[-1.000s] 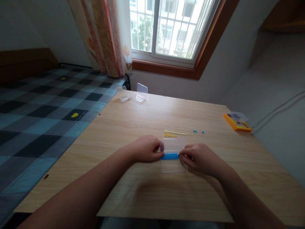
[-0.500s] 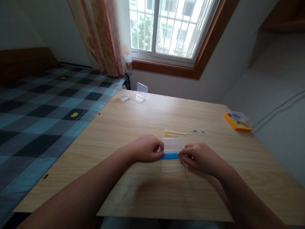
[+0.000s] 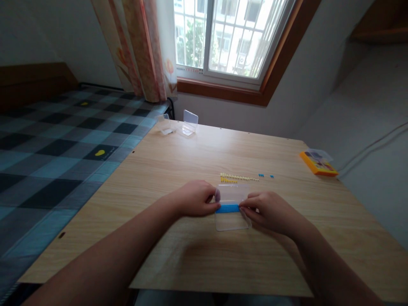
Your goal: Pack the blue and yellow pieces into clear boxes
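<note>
Two hands flank an open clear plastic case (image 3: 232,223) on the pale wooden table (image 3: 178,263): the left hand (image 3: 198,199) pinches its left edge, likely steadying it; the right hand's (image 3: 266,210) fingertips bunch at the right end of the bright blue row of small pieces (image 3: 228,208), contents unclear. Room lies near; small cream pieces (image 3: 240,177) border the far side.
</note>
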The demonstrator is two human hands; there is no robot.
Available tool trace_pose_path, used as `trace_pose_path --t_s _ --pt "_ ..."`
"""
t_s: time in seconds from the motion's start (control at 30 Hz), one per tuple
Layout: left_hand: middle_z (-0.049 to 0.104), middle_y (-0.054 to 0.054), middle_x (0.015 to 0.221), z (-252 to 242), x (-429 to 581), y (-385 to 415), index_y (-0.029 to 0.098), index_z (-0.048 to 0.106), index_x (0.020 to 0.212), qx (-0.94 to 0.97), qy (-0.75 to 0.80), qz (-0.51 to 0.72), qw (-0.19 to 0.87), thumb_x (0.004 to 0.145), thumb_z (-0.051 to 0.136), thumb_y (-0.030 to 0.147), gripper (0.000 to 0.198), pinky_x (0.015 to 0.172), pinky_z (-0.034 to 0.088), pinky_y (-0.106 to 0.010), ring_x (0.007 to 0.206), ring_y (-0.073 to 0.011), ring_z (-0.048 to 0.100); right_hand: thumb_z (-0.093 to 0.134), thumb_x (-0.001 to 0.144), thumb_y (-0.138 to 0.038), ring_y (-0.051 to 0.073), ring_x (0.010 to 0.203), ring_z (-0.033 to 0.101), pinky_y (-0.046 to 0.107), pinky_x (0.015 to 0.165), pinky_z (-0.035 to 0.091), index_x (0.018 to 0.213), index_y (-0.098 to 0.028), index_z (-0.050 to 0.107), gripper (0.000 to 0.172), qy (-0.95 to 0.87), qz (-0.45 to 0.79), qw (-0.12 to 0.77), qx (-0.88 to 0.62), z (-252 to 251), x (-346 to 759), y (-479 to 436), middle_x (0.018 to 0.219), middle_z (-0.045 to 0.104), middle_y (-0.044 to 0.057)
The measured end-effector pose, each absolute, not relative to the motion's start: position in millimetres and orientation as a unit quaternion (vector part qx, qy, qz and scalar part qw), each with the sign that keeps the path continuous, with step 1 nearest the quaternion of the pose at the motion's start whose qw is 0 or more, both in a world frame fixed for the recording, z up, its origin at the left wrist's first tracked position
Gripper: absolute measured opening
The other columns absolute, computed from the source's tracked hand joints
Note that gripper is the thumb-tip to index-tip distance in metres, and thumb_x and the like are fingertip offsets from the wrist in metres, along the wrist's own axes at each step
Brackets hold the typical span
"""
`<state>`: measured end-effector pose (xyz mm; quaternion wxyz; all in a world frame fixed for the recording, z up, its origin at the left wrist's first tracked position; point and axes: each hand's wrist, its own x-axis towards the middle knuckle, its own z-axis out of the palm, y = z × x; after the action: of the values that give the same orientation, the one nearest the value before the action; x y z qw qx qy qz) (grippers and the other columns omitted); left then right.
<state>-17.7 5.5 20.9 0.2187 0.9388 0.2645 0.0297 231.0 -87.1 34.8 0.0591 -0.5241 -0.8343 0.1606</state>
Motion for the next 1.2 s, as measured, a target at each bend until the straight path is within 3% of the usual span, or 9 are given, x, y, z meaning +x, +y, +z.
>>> trace_pose_path --t_s 0.6,0.73,0.9,1.07,1.2 --pt "0.07 -0.001 0.07 20 -17 6 0.022 0.074 0.084 0.94 0.27 0.021 0.207 0.089 0.061 0.04 0.023 0.057 0.035 -0.028 0.064 -0.0169 0.06 0.055 0.096 -0.02 0.014 0.067 0.062 0.027 0.063 0.037 0.08 -0.018 0.078 0.028 -0.836 0.147 0.043 -0.527 34 228 -87 0.078 0.074 0.005" --pt "0.069 0.0 0.071 21 -18 5 0.022 0.073 0.084 0.939 0.268 0.024 0.212 0.089 0.061 0.039 0.021 0.058 0.035 -0.028 0.064 -0.0166 0.059 0.055 0.096 -0.02 0.014 0.068 0.062 0.027 0.064 0.04 0.085 -0.019 0.079 0.026 -0.844 0.15 0.067 -0.511 34 232 -88 0.078 0.074 0.004" --pt "0.068 0.0 0.07 20 -18 6 0.022 0.072 0.082 0.938 0.269 0.024 0.219 0.09 0.061 0.039 0.022 0.057 0.035 -0.028 0.063 -0.0162 0.058 0.055 0.099 -0.023 0.013 0.066 0.061 0.027 0.063 0.043 0.096 -0.019 0.079 0.025 -0.85 0.109 0.215 -0.468 34 247 -88 0.078 0.071 0.004" --pt "0.068 0.001 0.072 15 -18 10 0.023 0.075 0.089 0.921 0.302 0.049 0.242 0.089 0.06 0.036 0.02 0.059 0.035 -0.028 0.065 -0.0162 0.059 0.062 0.094 -0.026 0.019 0.07 0.063 0.032 0.067 0.049 0.092 -0.02 0.079 0.018 -0.725 -0.084 0.441 -0.523 28 277 -70 0.076 0.072 0.005" --pt "0.069 0.0 0.075 11 -19 12 0.023 0.074 0.089 0.912 0.314 0.072 0.255 0.09 0.057 0.033 0.02 0.062 0.036 -0.028 0.069 -0.0168 0.06 0.06 0.093 -0.03 0.024 0.084 0.066 0.041 0.084 0.05 0.09 -0.02 0.08 0.022 -0.647 -0.157 0.457 -0.59 13 309 -46 0.085 0.076 0.007"
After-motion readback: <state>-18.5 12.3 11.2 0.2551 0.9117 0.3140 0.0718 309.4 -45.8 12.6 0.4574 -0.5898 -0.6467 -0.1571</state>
